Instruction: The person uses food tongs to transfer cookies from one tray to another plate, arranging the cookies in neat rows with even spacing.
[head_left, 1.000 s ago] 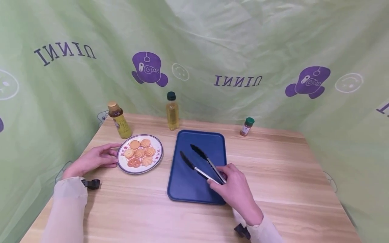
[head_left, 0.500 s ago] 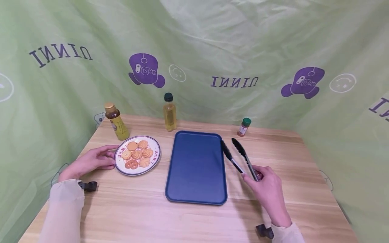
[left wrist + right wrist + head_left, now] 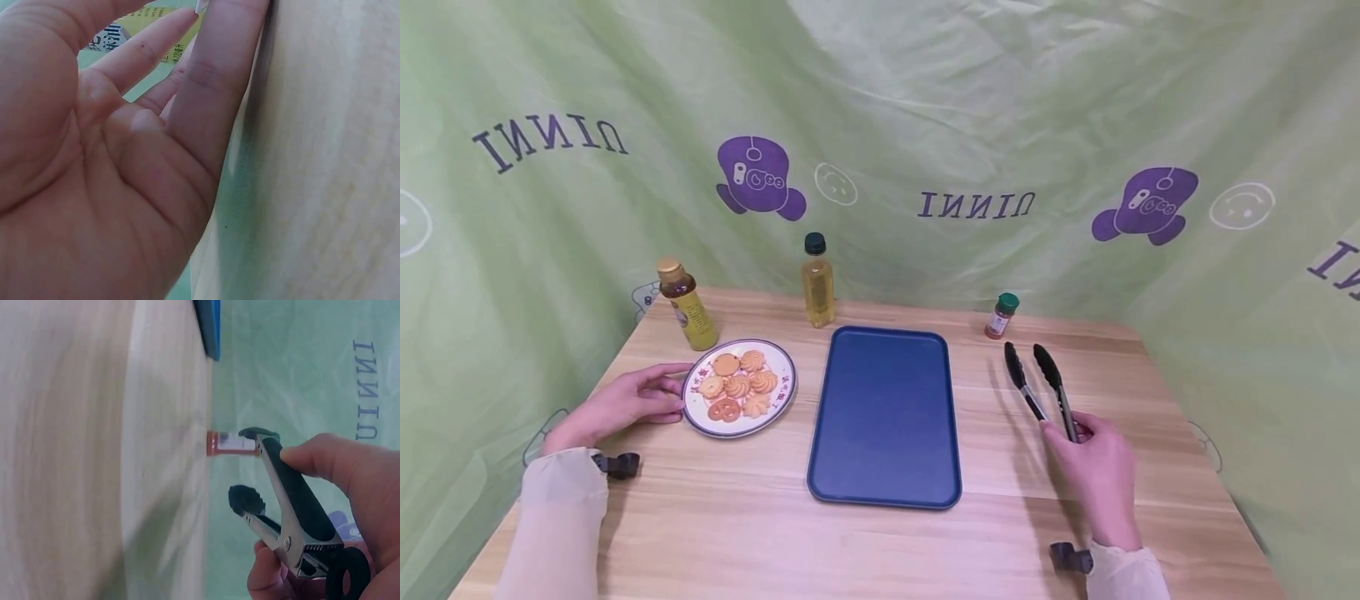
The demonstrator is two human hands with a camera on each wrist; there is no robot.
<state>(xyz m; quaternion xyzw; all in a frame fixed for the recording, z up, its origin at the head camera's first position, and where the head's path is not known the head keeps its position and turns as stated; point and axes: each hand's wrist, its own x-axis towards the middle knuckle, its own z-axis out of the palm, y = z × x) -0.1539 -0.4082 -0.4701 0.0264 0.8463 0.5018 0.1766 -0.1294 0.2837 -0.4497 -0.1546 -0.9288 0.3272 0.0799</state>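
Observation:
My left hand (image 3: 628, 407) rests at the left rim of a white plate (image 3: 778, 404) of cookies (image 3: 737, 385), its fingers touching the edge. The left wrist view shows its palm (image 3: 94, 187) and fairly straight fingers, with the contact hardly visible. With my right hand (image 3: 1097, 467) I grip a pair of black-tipped metal tongs (image 3: 1065, 408), their arms spread apart. They are held above the table, right of a dark blue tray (image 3: 883, 417). In the right wrist view, the tongs (image 3: 284, 487) appear in front of a small red spice jar (image 3: 234, 443), with nothing between their tips.
A yellow-labelled bottle (image 3: 694, 317) stands behind the plate, and a bottle of pale yellow liquid (image 3: 818, 287) at the back. The green-capped spice jar (image 3: 1002, 317) is near the back right. A green curtain (image 3: 880, 108) hangs behind the wooden table (image 3: 730, 517).
My right hand has carried the tongs rightward from over the tray to beyond its right side. The left hand stays at the plate. The view has shifted slightly.

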